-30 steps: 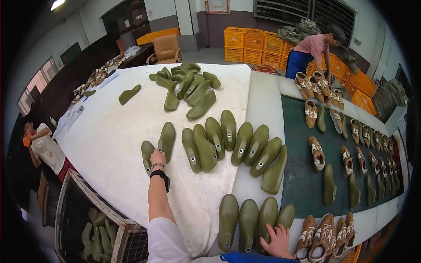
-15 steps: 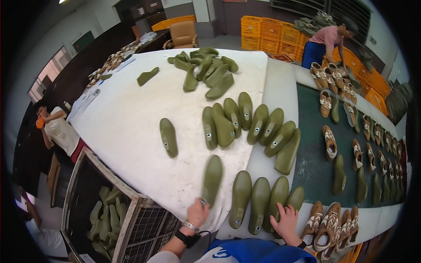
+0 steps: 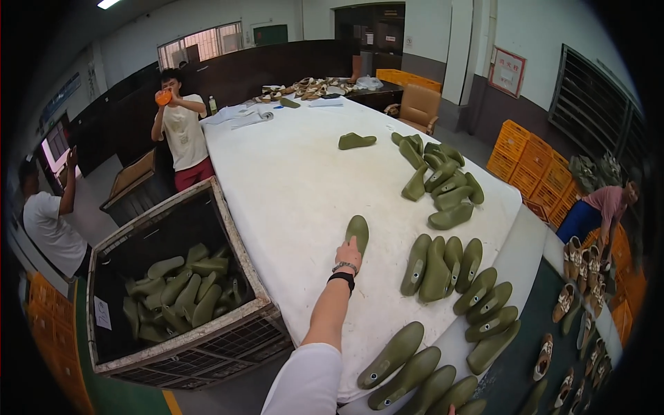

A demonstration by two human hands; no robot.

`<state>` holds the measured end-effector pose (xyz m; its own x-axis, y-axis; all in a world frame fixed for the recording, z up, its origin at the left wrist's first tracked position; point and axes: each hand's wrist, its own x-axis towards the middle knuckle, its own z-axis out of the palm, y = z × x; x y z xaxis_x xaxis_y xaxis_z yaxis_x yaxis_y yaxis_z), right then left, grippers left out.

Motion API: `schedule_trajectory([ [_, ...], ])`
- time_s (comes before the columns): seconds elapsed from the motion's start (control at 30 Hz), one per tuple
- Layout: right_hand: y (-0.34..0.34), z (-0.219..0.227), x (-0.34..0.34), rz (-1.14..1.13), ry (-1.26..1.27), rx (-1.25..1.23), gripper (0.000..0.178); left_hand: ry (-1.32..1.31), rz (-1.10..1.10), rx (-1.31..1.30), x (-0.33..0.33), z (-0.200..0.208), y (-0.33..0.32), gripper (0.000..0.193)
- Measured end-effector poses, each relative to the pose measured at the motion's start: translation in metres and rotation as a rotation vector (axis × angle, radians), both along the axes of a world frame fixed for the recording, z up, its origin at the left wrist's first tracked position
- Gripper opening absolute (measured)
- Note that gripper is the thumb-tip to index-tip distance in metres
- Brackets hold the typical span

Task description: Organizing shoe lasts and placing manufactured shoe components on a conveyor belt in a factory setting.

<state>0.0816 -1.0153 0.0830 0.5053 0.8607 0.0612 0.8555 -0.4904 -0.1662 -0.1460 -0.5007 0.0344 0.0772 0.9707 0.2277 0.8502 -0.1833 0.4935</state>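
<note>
My left hand (image 3: 348,256) reaches across the white tabletop and grips the near end of a lone green shoe last (image 3: 357,229), one finger stretched along it. That last lies with its toe away from me. Of my right hand only a fingertip (image 3: 452,409) shows at the bottom edge, beside the front row of green lasts (image 3: 391,354); its other fingers are out of the picture. To the right of my left hand lies a group of several green lasts (image 3: 416,266), with more (image 3: 492,301) alongside toward the table's right edge.
A loose pile of green lasts (image 3: 443,176) lies farther back. At the left stands a framed bin (image 3: 266,304) holding many lasts. Brown-and-white shoes (image 3: 543,356) stand on the green surface at right. One person (image 3: 185,131) drinks beyond the bin; another (image 3: 598,211) bends over shoes. Orange crates (image 3: 529,162) are stacked behind.
The view has swung left. My left hand has let go of the last it carried, now seemingly in the front row, and has moved forward onto the lone last.
</note>
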Motion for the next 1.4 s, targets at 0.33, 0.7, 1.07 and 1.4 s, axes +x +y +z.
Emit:
schedule_trajectory([
  [0.33,0.000,-0.002,0.010,0.050,-0.073,0.066,0.054,0.070,-0.085,-0.224,-0.011,0.004,-0.100,0.034],
  [0.7,-0.006,0.010,0.001,-0.020,0.073,-0.056,0.056,-0.094,-0.229,-0.112,-0.007,-0.008,-0.326,0.042],
  [1.07,-0.017,0.004,0.002,0.065,-0.013,0.028,0.052,-0.142,-0.215,-0.278,0.001,-0.014,-0.333,0.064],
  [1.4,-0.024,0.004,-0.002,0.180,-0.057,0.246,0.037,-0.005,-0.336,-0.349,-0.005,0.004,-0.337,0.069],
])
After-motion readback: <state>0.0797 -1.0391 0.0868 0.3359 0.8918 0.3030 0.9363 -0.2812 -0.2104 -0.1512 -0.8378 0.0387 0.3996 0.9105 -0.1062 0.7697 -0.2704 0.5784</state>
